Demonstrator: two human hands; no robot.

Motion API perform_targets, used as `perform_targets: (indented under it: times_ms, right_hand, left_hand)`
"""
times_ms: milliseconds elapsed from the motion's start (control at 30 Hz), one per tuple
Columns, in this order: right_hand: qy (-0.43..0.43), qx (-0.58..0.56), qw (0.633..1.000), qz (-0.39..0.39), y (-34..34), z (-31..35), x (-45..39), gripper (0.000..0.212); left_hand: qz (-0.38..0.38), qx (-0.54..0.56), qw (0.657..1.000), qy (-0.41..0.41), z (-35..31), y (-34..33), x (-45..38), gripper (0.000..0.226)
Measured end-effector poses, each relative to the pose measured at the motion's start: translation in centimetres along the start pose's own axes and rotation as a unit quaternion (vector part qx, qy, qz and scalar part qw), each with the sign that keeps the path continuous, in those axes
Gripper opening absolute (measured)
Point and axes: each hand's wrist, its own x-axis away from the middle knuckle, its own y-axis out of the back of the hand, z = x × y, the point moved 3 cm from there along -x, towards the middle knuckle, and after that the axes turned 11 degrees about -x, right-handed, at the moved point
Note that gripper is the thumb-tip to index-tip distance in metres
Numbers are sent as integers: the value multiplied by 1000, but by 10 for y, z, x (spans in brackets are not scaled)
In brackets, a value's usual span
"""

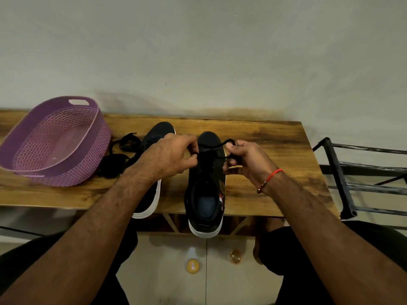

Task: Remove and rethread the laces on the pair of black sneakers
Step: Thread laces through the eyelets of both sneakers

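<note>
Two black sneakers with thick white soles on a wood-grain table [275, 137], toes toward the wall, heels overhanging the near edge. Right sneaker [206, 190] under both hands, blue insole visible, small coloured emblem on its side too blurred to read. Left sneaker [154, 137] largely hidden behind the left forearm. Left hand [167, 155] pinching one black lace [217, 149] over the eyelets; right hand [246, 159] clenched on the same lace's looped end. One loose lace [123, 150] heaped beside one purple perforated plastic basket [52, 139], oval, with a cut-out handle. One red thread bracelet [269, 177] with beads at the right wrist.
</note>
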Motion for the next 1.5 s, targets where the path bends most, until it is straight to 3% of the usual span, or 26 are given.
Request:
perform_targets:
  times_ms: [267, 400, 467, 533, 633, 767, 900, 1000, 1167, 1333, 1433, 1500]
  right_hand:
    - [-191, 139, 971, -34, 17, -8, 3, 21]
    - [-205, 146, 967, -37, 21, -5, 3, 22]
    - [-169, 91, 980, -61, 21, -2, 3, 20]
    - [-118, -43, 988, -94, 22, 3, -1, 22]
    - [-47, -262, 956, -123, 34, 14, -9, 29]
    - [17, -336, 920, -199, 62, 38, -17, 21]
    - [34, -231, 937, -262, 79, 54, -16, 13]
    - [45, -105, 957, -268, 73, 55, -11, 34]
    - [-11, 15, 984, -175, 39, 47, -2, 58]
    - [-16, 116, 988, -97, 21, 33, -3, 39]
    - [24, 194, 980, -30, 14, 28, -6, 24]
    - [54, 215, 975, -10, 10, 26, -7, 26]
  left_hand:
    - [26, -7, 998, 49, 19, -8, -1, 13]
    - [38, 16, 997, 60, 17, -16, 0, 11]
    - [38, 26, 997, 65, 16, -14, 0, 10]
    - [36, 30, 997, 66, 16, -13, 0, 11]
    - [39, 41, 996, 67, 18, -12, 1, 11]
    - [-10, 35, 996, 78, 12, -6, 10, 26]
    - [-72, 32, 994, 81, -5, -6, 31, 25]
    - [-75, 42, 992, 91, -13, -15, 47, 25]
    - [-91, 89, 986, 104, -16, -28, 56, 24]
    - [-74, 65, 991, 95, -19, -31, 50, 11]
    - [-77, 39, 991, 103, -15, -27, 49, 10]
    - [-86, 9, 990, 114, -9, -25, 51, 9]
